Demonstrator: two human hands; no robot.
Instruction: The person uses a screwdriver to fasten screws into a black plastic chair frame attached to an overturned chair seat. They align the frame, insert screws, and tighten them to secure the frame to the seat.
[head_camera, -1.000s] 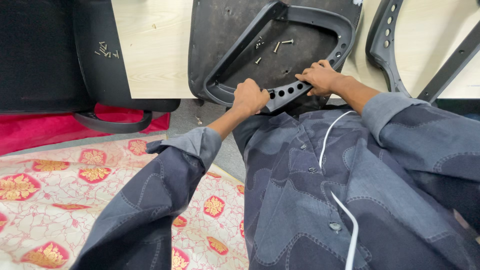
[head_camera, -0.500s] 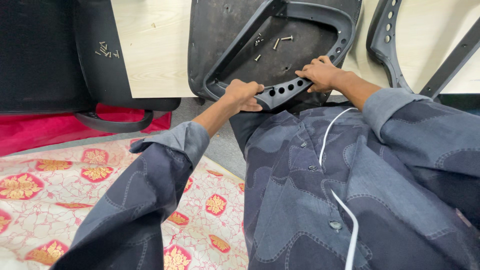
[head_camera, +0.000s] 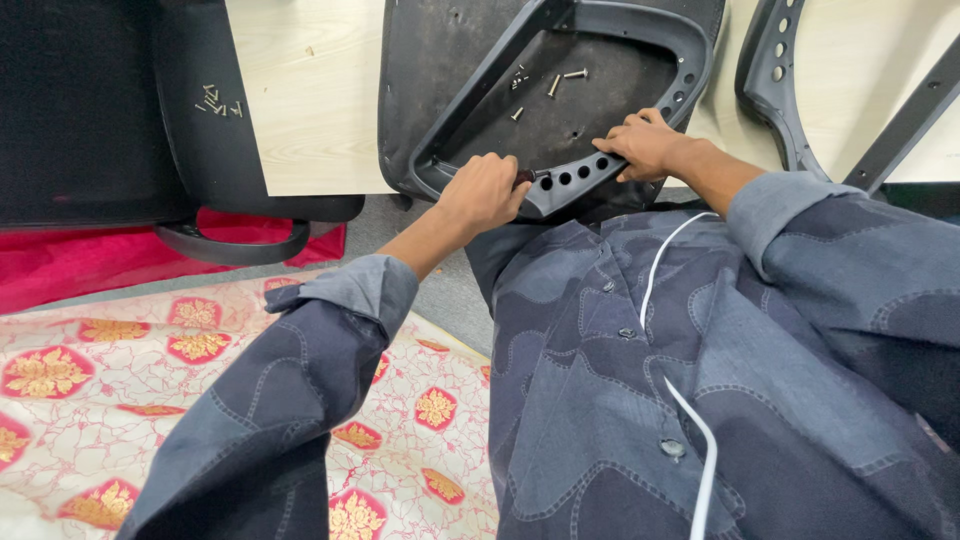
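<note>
Head view, left hand and right hand, fingers curled gripping grey chair armrest frame, screws beyond.

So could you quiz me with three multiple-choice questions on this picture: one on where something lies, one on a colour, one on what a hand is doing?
1. Where do the loose screws near the hands lie?
A. on the patterned rug
B. on the upturned seat panel inside the frame
C. in the person's lap

2. What colour is the cloth under the black chair at left?
A. red
B. green
C. yellow

3. What is the right hand doing?
A. hanging free
B. holding a cup
C. gripping the holed plastic frame

Answers: B, the screws rest on the dark panel; A, the cloth is bright red; C, its fingers wrap the frame, as the left hand does.
</note>
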